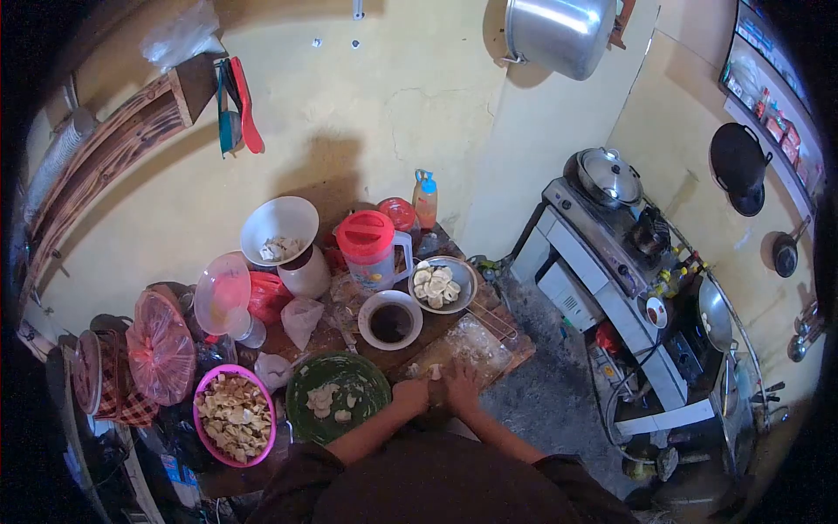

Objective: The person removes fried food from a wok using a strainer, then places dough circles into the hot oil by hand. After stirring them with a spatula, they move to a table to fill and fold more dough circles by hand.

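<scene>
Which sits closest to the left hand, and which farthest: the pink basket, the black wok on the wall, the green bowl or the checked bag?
Nearest to the left hand, by the head view:
1. Green bowl, just to its left
2. Pink basket, beyond the bowl
3. Checked bag, far left
4. Black wok, hanging far right

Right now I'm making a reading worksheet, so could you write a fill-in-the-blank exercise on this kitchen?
The green basin stands to the ____ of the pink-rimmed basket.
The plastic pitcher has a lid coloured ____.
The lidded pan sits on the ____.
Of the left hand and the right hand, the one nearer the green basin is the ____.

Missing words: right; red; stove; left.
</scene>
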Demonstrator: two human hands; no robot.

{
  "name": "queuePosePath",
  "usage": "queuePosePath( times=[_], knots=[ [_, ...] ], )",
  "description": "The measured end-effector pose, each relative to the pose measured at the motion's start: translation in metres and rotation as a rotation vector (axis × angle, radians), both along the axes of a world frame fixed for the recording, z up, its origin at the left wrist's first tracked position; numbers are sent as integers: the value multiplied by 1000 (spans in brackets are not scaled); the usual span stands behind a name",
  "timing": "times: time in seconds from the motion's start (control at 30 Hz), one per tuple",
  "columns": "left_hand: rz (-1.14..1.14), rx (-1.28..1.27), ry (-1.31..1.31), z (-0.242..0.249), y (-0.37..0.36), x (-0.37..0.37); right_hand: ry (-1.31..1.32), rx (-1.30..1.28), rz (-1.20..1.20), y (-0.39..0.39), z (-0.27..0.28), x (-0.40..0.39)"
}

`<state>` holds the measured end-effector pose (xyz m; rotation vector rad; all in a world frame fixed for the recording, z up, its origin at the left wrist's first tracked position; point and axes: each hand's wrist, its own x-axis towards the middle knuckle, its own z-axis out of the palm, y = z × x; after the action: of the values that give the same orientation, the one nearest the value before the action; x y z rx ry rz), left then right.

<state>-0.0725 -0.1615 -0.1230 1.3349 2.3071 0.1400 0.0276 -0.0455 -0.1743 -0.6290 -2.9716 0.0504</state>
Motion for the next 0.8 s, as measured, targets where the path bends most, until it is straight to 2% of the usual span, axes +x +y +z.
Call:
queuePosePath(
  times=[0.07, 0.1, 0.17, 0.2, 0.3, 0.37, 0.57, 0.67, 0.8],
  knots=[
    [66, -5, -8, -24, 2, -6, 92, 125, -45, 5, 2, -8],
    [67, 1, -1, -3, 2, -6, 100, 131, -43, 9, 0, -10],
    [235, 135, -84, 40, -1, -4, 76, -96, -42, 13, -3, -14],
    [236, 131, -83, 48, -3, -5, 77, -100, -41, 13, -3, -16],
    [274, 245, -63, 56, -9, -12, 190, -91, 11, 14, -1, -24],
    [319, 375, -73, 55, -14, -15, 333, -307, -121, 11, 4, -27],
    [334, 471, -66, 55, -23, -19, 117, -251, -95, 6, 53, -29],
    [364, 418, -104, 47, -23, -25, 37, -333, -134, 14, 36, -37],
    [367, 464, -116, 47, -24, -25, 208, -339, -93, 17, 27, -39]
  ],
)
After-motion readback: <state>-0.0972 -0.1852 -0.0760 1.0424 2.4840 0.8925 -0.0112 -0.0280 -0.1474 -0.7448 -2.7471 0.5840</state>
